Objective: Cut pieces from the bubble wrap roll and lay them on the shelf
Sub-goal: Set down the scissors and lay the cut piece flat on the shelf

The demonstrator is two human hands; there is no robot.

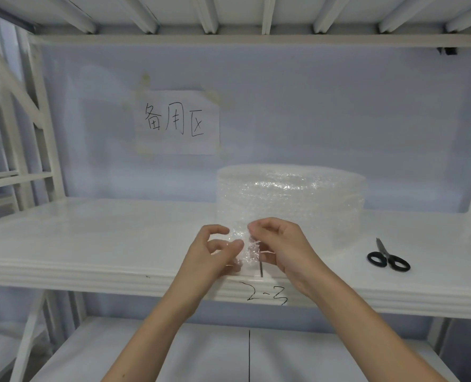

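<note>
Left hand [212, 252] and right hand [281, 244] pinch the bubble wrap [246, 248] between them.

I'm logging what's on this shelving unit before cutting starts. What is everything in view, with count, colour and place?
bubble wrap roll: one, clear, standing on end on the shelf, right of centre
loose end of the wrap: one, clear, at the roll's front, pinched by both hands
scissors: one pair, black handles, flat on the shelf, right of the roll
paper sign: one, white with black handwriting, taped to the back wall
shelf: one, white, "2-3" written on its front edge
left hand: one, bare
right hand: one, bare
</note>
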